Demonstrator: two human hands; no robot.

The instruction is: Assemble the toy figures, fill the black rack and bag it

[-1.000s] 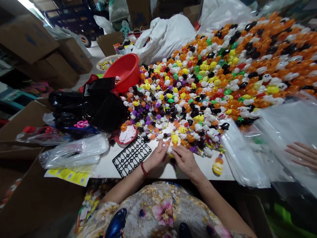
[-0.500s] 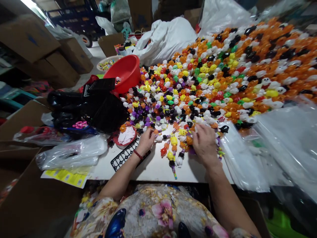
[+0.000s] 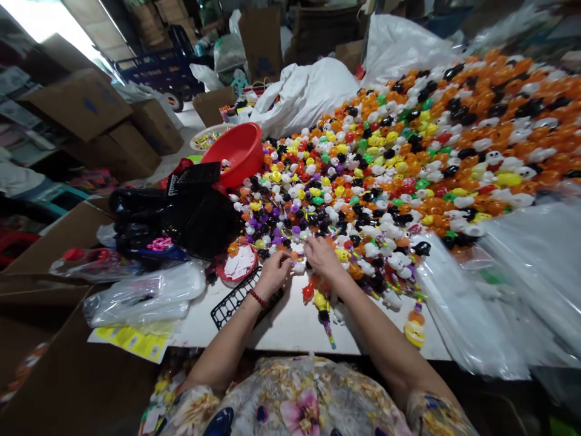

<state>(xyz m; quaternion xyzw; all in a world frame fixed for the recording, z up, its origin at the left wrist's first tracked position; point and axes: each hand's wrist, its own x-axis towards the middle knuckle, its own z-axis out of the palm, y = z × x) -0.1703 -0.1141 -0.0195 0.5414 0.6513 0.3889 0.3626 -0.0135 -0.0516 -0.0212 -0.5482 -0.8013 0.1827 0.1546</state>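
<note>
My left hand (image 3: pixel 274 271), with a red bead bracelet on its wrist, has its fingers pinched on a small stick with an orange piece (image 3: pixel 294 256). Close beside it, my right hand (image 3: pixel 323 257) is curled with the fingertips together. What those fingertips hold is too small and covered to make out. Between my forearms lie a red figure (image 3: pixel 308 293) and a yellow-and-black figure stick (image 3: pixel 321 301) on the white table (image 3: pixel 290 333). A yellow figure stick (image 3: pixel 414 332) rests alone to the right. Beyond both hands spreads a heap of colourful plastic figures (image 3: pixel 363 175).
A black plastic rack (image 3: pixel 227 304) and a small red basket with paper slips (image 3: pixel 240 263) are left of my hands. Farther back stands a red basin (image 3: pixel 245 151). Clear plastic bags lie at left (image 3: pixel 145 293) and right (image 3: pixel 472 315). Cardboard boxes (image 3: pixel 77 112) are stacked behind.
My right hand has moved left, from the figures on the right to beside my left hand. The yellow figure stick now shows at the right of the table. The camera view has tilted up slightly.
</note>
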